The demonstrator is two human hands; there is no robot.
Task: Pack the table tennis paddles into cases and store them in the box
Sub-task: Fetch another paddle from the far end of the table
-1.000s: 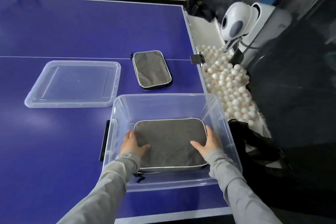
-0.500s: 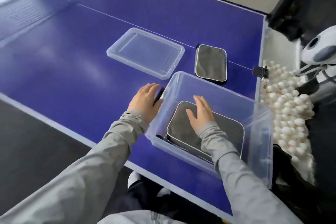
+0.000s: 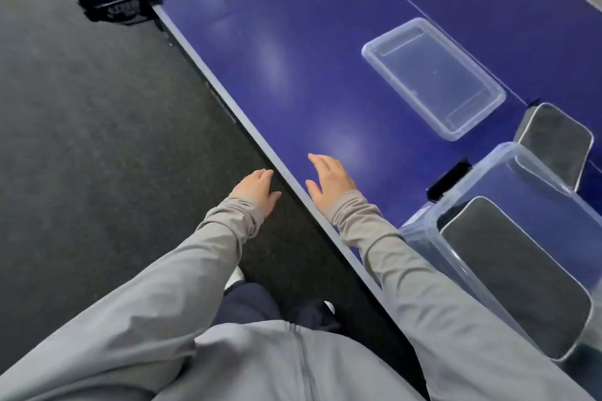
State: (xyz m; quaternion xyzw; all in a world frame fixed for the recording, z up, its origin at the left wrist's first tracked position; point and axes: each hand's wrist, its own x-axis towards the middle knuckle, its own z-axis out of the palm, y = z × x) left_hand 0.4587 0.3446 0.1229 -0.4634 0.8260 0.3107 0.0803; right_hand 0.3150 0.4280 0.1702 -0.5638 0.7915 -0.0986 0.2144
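At the table's (image 3: 293, 42) near edge your left hand (image 3: 255, 190) and right hand (image 3: 332, 181) hang relaxed, empty. One case (image 3: 518, 273) lies in the box (image 3: 423, 231); the other case (image 3: 557, 140) sits behind it, easily forgotten while you face away.

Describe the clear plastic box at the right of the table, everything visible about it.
The clear plastic box is a see-through, open-topped bin with rounded corners and a thick rim. It stands upright on the blue table, close to its near edge, and is cut off by the right edge of the picture. A grey case with pale piping lies flat on its floor. A black latch sits at its far end. Neither hand touches it; its lid lies apart on the table.
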